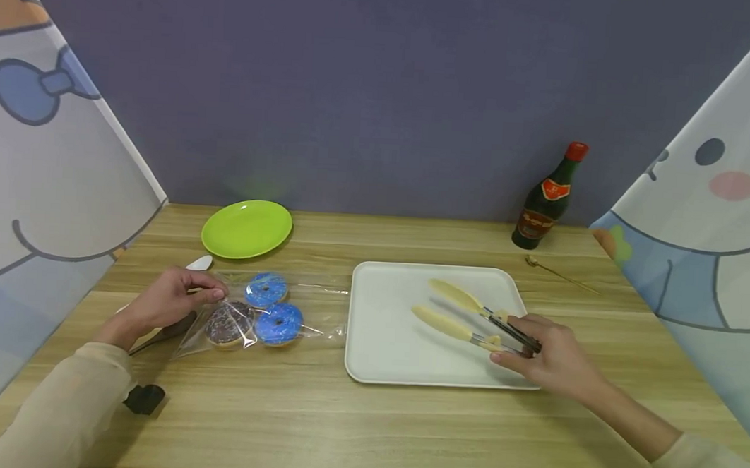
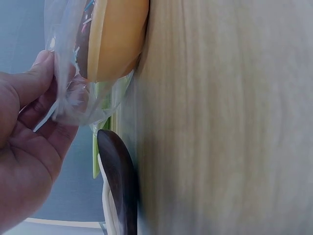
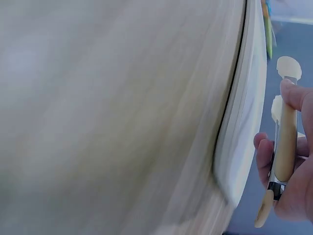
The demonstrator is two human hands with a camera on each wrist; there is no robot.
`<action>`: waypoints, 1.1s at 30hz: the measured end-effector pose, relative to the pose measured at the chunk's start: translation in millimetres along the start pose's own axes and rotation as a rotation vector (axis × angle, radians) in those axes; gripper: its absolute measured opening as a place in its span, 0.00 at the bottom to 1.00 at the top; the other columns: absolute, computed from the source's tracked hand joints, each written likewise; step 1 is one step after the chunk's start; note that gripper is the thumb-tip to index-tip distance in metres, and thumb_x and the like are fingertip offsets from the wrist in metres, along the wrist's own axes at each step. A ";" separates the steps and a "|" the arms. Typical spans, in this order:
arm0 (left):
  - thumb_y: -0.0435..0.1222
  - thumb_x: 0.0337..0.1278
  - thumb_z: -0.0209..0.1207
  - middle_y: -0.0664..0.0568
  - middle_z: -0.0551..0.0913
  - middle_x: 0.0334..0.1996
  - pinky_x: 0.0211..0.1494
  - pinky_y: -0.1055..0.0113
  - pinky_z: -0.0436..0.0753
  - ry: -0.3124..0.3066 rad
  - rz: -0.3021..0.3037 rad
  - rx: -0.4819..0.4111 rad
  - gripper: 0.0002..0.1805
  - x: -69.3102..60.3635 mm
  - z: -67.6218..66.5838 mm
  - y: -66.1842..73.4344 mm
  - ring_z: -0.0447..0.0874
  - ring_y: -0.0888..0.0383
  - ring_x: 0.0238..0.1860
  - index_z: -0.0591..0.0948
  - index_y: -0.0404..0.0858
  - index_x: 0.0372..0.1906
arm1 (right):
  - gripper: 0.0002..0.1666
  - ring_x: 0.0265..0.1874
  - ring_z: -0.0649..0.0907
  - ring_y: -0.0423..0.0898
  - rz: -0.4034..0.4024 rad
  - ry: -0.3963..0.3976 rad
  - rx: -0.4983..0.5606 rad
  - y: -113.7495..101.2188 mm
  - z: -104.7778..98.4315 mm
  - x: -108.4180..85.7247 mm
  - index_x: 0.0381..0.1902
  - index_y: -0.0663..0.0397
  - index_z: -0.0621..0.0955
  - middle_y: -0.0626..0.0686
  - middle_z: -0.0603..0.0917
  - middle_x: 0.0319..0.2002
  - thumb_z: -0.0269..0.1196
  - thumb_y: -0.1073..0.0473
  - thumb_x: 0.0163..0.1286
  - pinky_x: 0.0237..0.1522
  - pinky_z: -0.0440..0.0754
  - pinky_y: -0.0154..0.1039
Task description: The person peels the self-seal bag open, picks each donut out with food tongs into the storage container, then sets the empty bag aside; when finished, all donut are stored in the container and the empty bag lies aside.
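Observation:
My left hand [image 1: 168, 299] pinches the left edge of a clear plastic bag [image 1: 317, 309]. Inside the bag lie two blue donuts [image 1: 279, 324] and a dark brown donut [image 1: 229, 323] with sprinkles. In the left wrist view, thumb and fingers of the left hand [image 2: 34, 107] grip the film beside the dark donut [image 2: 115, 39]. My right hand [image 1: 556, 358] holds cream-tipped tongs [image 1: 449, 324] above a white tray [image 1: 368, 364], their two arms spread apart with nothing between the tips. The right wrist view shows the right hand [image 3: 296, 147] round the tongs' handle [image 3: 285, 142].
A green plate [image 1: 246, 229] stands at the back left. Under and beside my left hand lie a white spoon [image 1: 200, 263] and a dark utensil [image 1: 175, 328]. At the back right are a green bottle [image 1: 545, 200] and a thin gold spoon [image 1: 560, 274].

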State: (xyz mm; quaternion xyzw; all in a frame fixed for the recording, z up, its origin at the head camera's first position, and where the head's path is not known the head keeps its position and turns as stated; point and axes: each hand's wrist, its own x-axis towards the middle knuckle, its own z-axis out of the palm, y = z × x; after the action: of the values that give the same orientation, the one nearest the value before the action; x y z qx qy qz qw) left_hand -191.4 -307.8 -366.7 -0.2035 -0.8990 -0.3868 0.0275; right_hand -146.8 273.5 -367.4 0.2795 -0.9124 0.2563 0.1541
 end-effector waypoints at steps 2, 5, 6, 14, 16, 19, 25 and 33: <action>0.26 0.58 0.61 0.48 0.85 0.35 0.35 0.73 0.80 -0.002 -0.002 -0.004 0.05 0.2 0.2 0.5 0.79 0.68 0.36 0.85 0.31 0.37 | 0.32 0.18 0.67 0.33 -0.035 -0.019 0.013 -6.0 7.1 9.7 0.47 0.67 0.82 0.45 0.77 0.27 0.76 0.52 0.48 0.17 0.65 0.29; 0.26 0.58 0.61 0.47 0.85 0.35 0.35 0.72 0.80 -0.007 -0.009 -0.014 0.05 0.3 0.5 1.3 0.80 0.67 0.36 0.85 0.30 0.38 | 0.31 0.20 0.68 0.34 -0.079 -0.052 0.041 -14.5 18.0 22.2 0.47 0.68 0.82 0.48 0.80 0.32 0.75 0.52 0.50 0.18 0.66 0.29; 0.27 0.58 0.61 0.47 0.85 0.35 0.35 0.72 0.80 -0.008 -0.011 -0.018 0.05 0.4 0.5 1.6 0.80 0.67 0.36 0.85 0.30 0.38 | 0.31 0.20 0.69 0.34 -0.085 -0.064 0.051 -17.5 21.4 25.9 0.47 0.69 0.82 0.48 0.80 0.33 0.75 0.52 0.51 0.19 0.67 0.29; 0.27 0.58 0.61 0.46 0.85 0.35 0.34 0.71 0.80 -0.011 -0.001 -0.024 0.05 1.5 0.4 2.9 0.80 0.66 0.35 0.85 0.32 0.37 | 0.35 0.20 0.71 0.34 -0.108 -0.150 0.079 -39.7 46.2 50.5 0.49 0.70 0.80 0.49 0.81 0.35 0.74 0.49 0.52 0.23 0.71 0.30; 0.27 0.58 0.61 0.46 0.85 0.35 0.34 0.71 0.80 -0.009 -0.001 -0.026 0.04 1.3 0.7 2.6 0.80 0.66 0.36 0.85 0.32 0.36 | 0.35 0.20 0.70 0.33 -0.132 -0.159 0.068 -43.9 51.1 56.5 0.50 0.70 0.80 0.49 0.81 0.35 0.73 0.48 0.52 0.23 0.71 0.30; 0.27 0.58 0.61 0.46 0.85 0.35 0.34 0.72 0.80 -0.003 -0.006 -0.034 0.04 0.7 1.3 2.4 0.80 0.67 0.35 0.85 0.32 0.36 | 0.35 0.20 0.69 0.33 -0.169 -0.158 0.047 -48.9 56.6 64.7 0.50 0.69 0.81 0.49 0.81 0.34 0.73 0.47 0.53 0.24 0.71 0.30; 0.26 0.57 0.61 0.45 0.85 0.34 0.33 0.74 0.79 0.005 0.013 -0.056 0.04 -0.2 1.8 3.0 0.79 0.68 0.35 0.85 0.31 0.36 | 0.36 0.20 0.69 0.34 -0.168 -0.187 0.028 -55.8 62.2 74.8 0.51 0.67 0.80 0.49 0.80 0.34 0.72 0.45 0.54 0.24 0.70 0.31; 0.26 0.59 0.60 0.43 0.85 0.35 0.35 0.73 0.80 -0.001 0.003 -0.061 0.05 0.3 2.3 0.6 0.80 0.67 0.35 0.85 0.30 0.37 | 0.35 0.22 0.70 0.35 -0.149 -0.232 0.013 -64.8 67.5 82.1 0.51 0.65 0.81 0.49 0.81 0.35 0.72 0.45 0.54 0.25 0.72 0.31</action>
State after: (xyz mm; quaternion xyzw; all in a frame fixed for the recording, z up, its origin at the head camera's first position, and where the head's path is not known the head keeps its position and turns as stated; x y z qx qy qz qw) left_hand -191.1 -305.7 -367.8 -0.2059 -0.8865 -0.4138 0.0214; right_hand -183.3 154.6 -363.2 0.3752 -0.8992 0.2158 0.0643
